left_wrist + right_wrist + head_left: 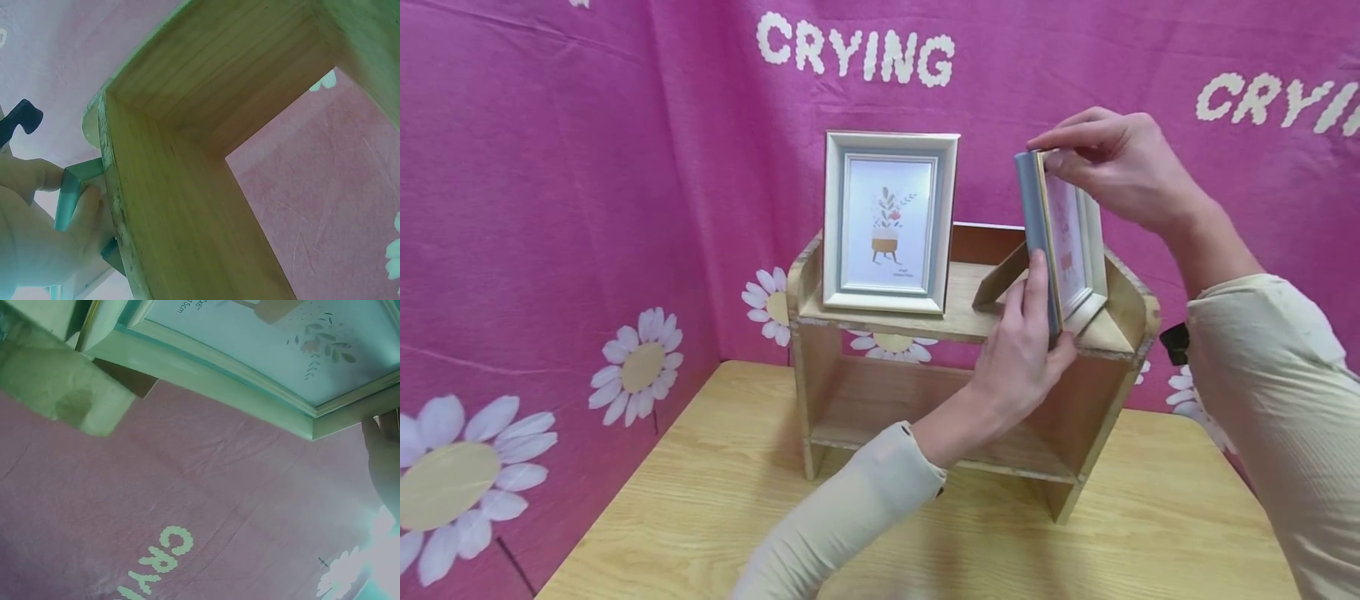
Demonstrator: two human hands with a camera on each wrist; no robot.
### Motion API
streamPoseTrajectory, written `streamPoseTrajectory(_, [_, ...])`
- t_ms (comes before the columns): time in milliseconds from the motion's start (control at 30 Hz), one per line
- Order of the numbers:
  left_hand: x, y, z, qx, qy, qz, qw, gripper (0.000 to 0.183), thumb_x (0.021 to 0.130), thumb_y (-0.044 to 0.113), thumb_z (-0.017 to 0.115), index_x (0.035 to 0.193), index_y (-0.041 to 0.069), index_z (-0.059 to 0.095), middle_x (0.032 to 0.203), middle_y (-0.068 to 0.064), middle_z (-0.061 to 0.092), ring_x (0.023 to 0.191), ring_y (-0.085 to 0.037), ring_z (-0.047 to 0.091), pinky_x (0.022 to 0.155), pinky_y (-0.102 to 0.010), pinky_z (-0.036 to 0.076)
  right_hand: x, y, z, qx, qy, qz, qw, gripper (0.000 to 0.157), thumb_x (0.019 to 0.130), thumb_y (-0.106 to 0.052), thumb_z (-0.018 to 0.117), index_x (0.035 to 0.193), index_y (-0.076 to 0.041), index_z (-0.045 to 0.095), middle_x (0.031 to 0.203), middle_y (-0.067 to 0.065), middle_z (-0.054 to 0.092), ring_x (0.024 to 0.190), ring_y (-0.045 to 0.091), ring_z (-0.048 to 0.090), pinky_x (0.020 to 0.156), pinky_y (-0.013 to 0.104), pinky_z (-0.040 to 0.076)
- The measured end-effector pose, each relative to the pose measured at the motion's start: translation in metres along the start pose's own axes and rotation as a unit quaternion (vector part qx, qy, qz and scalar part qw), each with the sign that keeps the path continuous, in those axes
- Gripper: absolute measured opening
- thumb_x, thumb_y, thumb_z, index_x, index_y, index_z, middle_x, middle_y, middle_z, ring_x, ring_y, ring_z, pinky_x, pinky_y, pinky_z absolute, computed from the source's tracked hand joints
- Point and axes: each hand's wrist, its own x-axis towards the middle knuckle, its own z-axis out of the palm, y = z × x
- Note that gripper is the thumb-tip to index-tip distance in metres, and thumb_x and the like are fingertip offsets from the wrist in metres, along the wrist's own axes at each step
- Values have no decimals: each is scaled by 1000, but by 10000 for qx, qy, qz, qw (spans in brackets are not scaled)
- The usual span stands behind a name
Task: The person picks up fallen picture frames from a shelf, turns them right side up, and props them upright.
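Note:
A picture frame (1078,258) with a pale border stands turned sideways at the right end of the wooden shelf's top board (895,323), its brown stand leg (1000,275) out behind it. My right hand (1120,167) pinches its upper corner between thumb and fingers. Low on the same frame, my left hand (1018,358) grips the near side edge. In the left wrist view the left fingers (84,219) lie on the frame close beside the shelf board. A second picture frame (889,225), showing a potted plant print, stands upright on the left of the top board, facing me.
The wooden shelf (820,383) has raised side panels and a lower board, and stands on a light wood table (700,500). Behind it hangs a pink cloth (700,167) with daisies and white lettering.

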Motion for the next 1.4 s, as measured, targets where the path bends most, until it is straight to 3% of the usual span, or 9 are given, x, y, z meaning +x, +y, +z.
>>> streamPoseTrajectory(267, [2,-10,-10,-221,-243,-91,9994,97,81,6,74,156,-2,13,123,-20,55,83,-20,63,71,-16,56,7,0,7,-549,197,84,9983,22,91,-6,69,112,-3,74,96,-17,64,95,4,57,76,13,45])
streamPoseTrajectory(467, [4,-17,-16,-524,-568,-150,9969,97,83,4,72,157,-1,9,127,-22,53,85,-19,62,75,-13,55,9,0,10,-1092,373,-38,9933,22,92,-5,66,112,-6,75,95,-22,63,93,0,55,75,13,42])
streamPoseTrajectory(733, [8,-26,-22,-554,-718,-73,9959,97,83,3,73,157,-4,10,127,-24,54,91,-20,61,82,-12,53,10,2,17,-1935,681,-472,9776,23,93,-2,64,112,-7,76,107,14,71,90,-14,49,81,8,40])
streamPoseTrajectory(1000, [11,-34,-27,-695,-953,-299,9926,95,85,3,69,158,0,9,128,-22,54,91,-15,56,83,-8,48,10,9,19,-2132,805,-724,9710,20,92,-1,65,109,-2,76,105,16,70,87,-15,45,77,7,38])
streamPoseTrajectory(1200, [14,-39,-30,-766,-1030,-168,9916,93,85,0,68,157,-1,10,131,-23,54,89,-16,54,79,-8,47,8,16,12,-2195,895,-465,9704,21,92,-7,67,110,-3,75,104,15,69,84,-13,44,74,7,37])
streamPoseTrajectory(1400, [17,-44,-31,-736,-1152,-158,9905,93,84,-1,67,157,-2,9,141,-23,49,93,-16,55,85,-8,46,7,22,6,-2291,915,-330,9685,22,91,-12,69,111,-4,75,102,15,68,82,-13,44,72,8,37])
